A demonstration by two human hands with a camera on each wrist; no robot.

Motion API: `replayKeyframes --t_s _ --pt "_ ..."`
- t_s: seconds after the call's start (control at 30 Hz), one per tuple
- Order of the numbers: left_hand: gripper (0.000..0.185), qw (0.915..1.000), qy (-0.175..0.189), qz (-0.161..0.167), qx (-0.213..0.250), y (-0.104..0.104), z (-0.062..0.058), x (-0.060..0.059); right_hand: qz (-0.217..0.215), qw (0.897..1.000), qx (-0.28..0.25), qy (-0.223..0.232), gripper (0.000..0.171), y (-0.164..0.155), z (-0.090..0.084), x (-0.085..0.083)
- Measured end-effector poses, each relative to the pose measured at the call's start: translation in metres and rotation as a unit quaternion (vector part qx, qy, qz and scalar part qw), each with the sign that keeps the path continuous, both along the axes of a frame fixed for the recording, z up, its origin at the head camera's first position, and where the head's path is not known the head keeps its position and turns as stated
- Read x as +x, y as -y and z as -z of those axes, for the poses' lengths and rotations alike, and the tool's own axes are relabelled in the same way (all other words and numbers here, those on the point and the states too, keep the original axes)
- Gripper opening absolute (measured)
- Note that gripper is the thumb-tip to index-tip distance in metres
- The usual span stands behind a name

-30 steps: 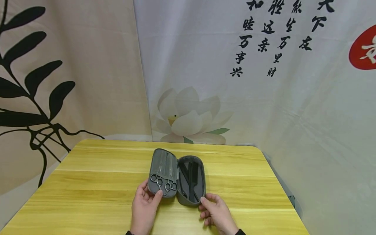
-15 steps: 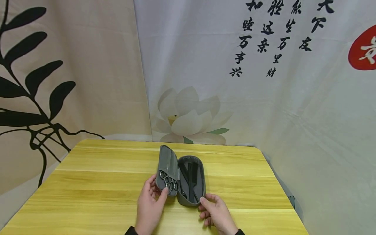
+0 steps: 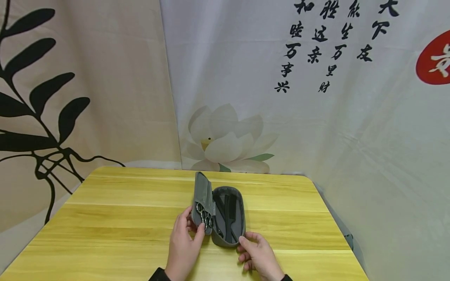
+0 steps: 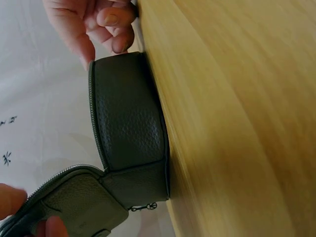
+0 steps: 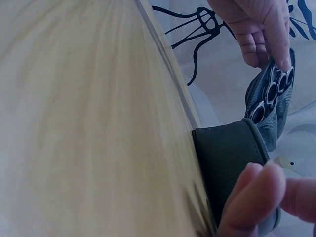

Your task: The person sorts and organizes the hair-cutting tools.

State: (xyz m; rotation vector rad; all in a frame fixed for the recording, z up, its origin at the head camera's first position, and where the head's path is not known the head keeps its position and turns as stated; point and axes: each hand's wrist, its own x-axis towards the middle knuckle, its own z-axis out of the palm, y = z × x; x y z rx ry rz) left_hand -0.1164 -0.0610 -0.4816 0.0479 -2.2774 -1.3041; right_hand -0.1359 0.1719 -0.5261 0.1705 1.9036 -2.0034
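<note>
So the gray case (image 3: 225, 218) sits near the front middle of the yellow table (image 3: 105, 218), and the left hand (image 3: 184, 244) has its lid (image 3: 203, 195) tipped up almost vertical, thumb on the inner face and fingers curled around the outer side, pinching it right by the scissors (image 3: 204, 217). The right hand (image 3: 258, 253) is at the near end of the bottom half, fingertips loosely bent and touching the rim, more steadying than gripping as far as I can tell. Biggest risk I see: with the lid this steep, the scissors could slide out of their pocket if it's loose, and those finger loops sit right under the thumb. The black comb (image 3: 230, 218) in the bottom half might also foul the lid if it rides up. And with the right hand only resting there, the base could skid on the smooth wood.
</note>
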Motion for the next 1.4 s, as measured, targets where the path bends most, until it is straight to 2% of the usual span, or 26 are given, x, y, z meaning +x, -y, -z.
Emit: replayKeyframes --t_s 0.23,0.43,0.6,0.73,0.83,0.93,1.0,1.1,1.27,1.33,1.4 --pt "0.078 0.9998 -0.006 -0.006 -0.020 -0.003 0.004 -0.001 0.001 1.000 0.002 0.005 0.070 0.000 0.001 -0.001" --pt "0.075 0.9998 -0.009 -0.005 -0.016 -0.005 0.003 -0.001 -0.001 1.000 0.000 0.003 0.069 0.000 0.000 0.000" --pt "0.075 0.9970 -0.057 0.007 -0.051 -0.007 0.006 -0.003 -0.002 1.000 -0.001 -0.001 0.070 0.000 -0.001 0.000" --pt "0.073 0.9877 -0.105 0.027 -0.112 -0.010 0.009 -0.004 -0.002 1.000 -0.001 0.000 0.070 0.000 -0.001 0.000" --pt "0.070 0.9704 -0.148 0.045 -0.186 -0.012 0.010 -0.007 -0.002 1.000 -0.001 0.001 0.070 -0.001 0.001 -0.001" --pt "0.067 0.9429 -0.193 0.061 -0.264 -0.016 0.010 -0.011 -0.002 1.000 -0.002 0.000 0.070 -0.001 0.002 -0.002" --pt "0.061 0.9273 -0.207 0.078 -0.302 -0.019 0.008 -0.012 -0.004 1.000 -0.001 -0.001 0.071 -0.001 0.001 -0.002" --pt "0.050 0.9044 -0.206 0.107 -0.358 -0.027 0.005 -0.013 -0.007 1.000 0.003 -0.005 0.073 -0.002 0.001 -0.001" --pt "0.031 0.8604 -0.189 0.147 -0.450 -0.041 0.006 -0.015 -0.012 1.000 0.007 -0.005 0.075 -0.002 0.000 -0.001" --pt "0.023 0.8436 -0.181 0.155 -0.481 -0.046 0.008 -0.015 -0.012 1.000 0.007 -0.004 0.074 -0.002 -0.001 0.000" --pt "0.018 0.8313 -0.172 0.159 -0.504 -0.049 0.010 -0.016 -0.010 1.000 0.010 -0.003 0.073 -0.002 -0.001 0.000"
